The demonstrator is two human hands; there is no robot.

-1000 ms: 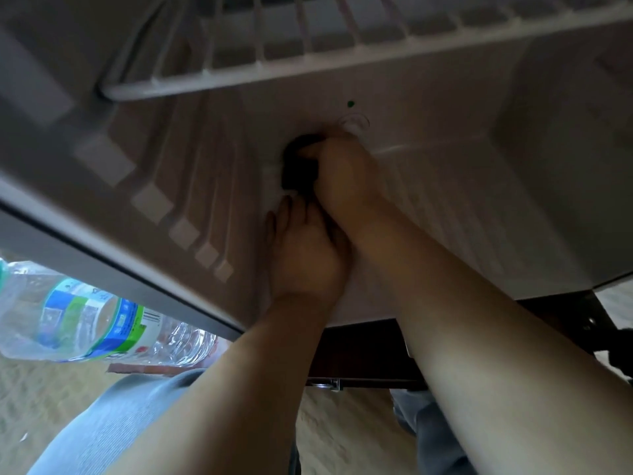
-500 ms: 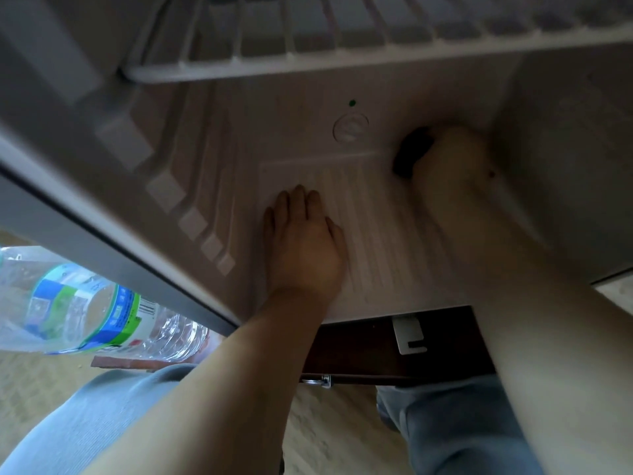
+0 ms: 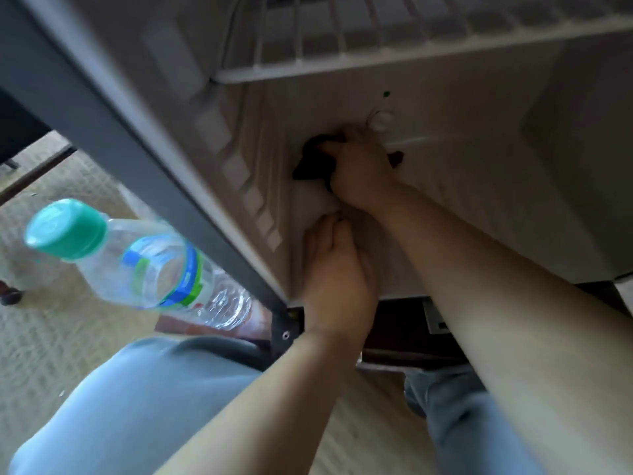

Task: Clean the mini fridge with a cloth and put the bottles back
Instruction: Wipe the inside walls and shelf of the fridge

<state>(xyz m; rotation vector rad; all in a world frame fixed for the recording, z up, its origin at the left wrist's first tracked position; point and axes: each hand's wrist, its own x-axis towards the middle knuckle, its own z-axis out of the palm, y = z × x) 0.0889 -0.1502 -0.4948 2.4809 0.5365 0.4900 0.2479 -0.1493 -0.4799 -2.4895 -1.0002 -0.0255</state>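
The person wears light blue-grey trousers; both forearms are bare.

The ribbed fridge floor bears a dark cloth in its back-left corner. A left hand lies flat on it, nearer its front edge.
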